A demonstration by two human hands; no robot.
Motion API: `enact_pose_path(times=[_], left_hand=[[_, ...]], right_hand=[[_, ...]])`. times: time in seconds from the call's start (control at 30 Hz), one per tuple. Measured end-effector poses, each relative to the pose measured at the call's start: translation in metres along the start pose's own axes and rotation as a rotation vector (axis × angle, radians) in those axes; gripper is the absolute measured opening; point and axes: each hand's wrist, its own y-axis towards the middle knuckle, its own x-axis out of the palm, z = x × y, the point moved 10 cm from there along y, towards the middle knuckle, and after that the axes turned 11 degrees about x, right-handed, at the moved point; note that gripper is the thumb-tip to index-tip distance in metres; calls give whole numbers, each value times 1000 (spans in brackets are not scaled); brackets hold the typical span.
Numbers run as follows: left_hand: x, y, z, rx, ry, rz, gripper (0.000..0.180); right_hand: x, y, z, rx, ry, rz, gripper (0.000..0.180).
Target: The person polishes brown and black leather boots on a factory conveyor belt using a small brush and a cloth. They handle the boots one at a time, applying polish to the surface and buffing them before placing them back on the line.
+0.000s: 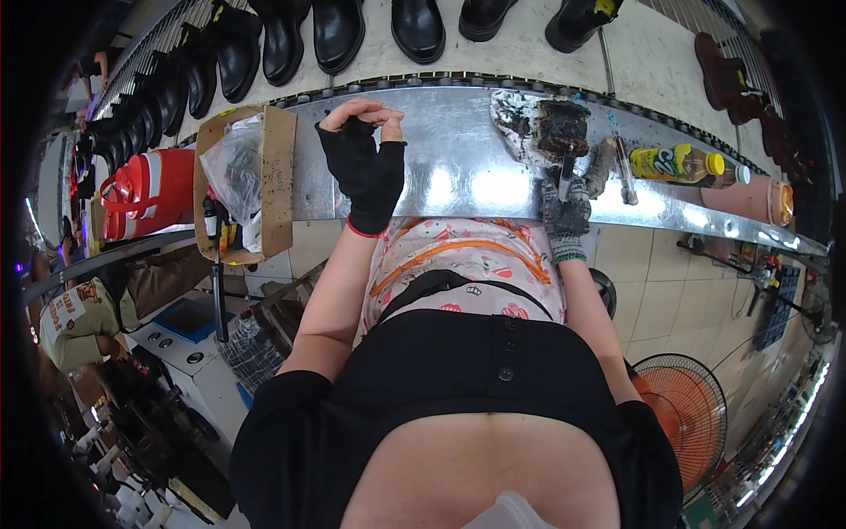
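Observation:
My left hand (366, 163), in a black fingerless glove, is raised over the metal ledge, its bent fingertips close to the thumb. Nothing shows between them. A grey, black-stained knitted glove covers my right hand (566, 210) at the ledge's near edge. Its fingers are closed on a thin dark-handled tool (567, 167), perhaps a brush, that points away from me. The tool's tip meets a black-soaked pad (562, 128) lying on a white, stained sheet (511, 128). Right of that hand lie a dirty grey rolled cloth (600, 169) and a second slim brush-like tool (625, 172).
Black boots (338, 35) line the conveyor beyond the metal ledge (441, 132); brown ones (718, 66) are far right. Left stand a cardboard box (278, 176) with plastic bags and a red jug (154, 194). Bottles (674, 164) lie right. An orange fan (679, 414) stands behind; a person (84, 317) is left.

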Motion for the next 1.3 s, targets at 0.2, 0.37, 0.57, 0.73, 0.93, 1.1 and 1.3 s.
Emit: enact_pose_path(times=[0.2,0.37,0.57,0.73,0.93,1.1,1.3], left_hand=[[-4,-2,-2,-17,-34,52,38],[-4,-7,-11,-11,107,12,32],[39,-54,-74,23,625,-599,52],[54,-122,-115,66,933,-961,65],[53,-117,-111,43,880,-915,64],[52,-115,-109,40,857,-878,62],[52,-114,-109,48,861,-869,61]], right_hand=[[0,0,0,-22,53,-8,32],[-3,-2,-2,-33,27,14,33],[2,1,4,-24,34,23,33],[6,1,6,-12,-15,7,33],[4,1,6,17,-29,11,33],[3,1,4,44,3,-8,34],[7,3,10,29,36,-20,34]])
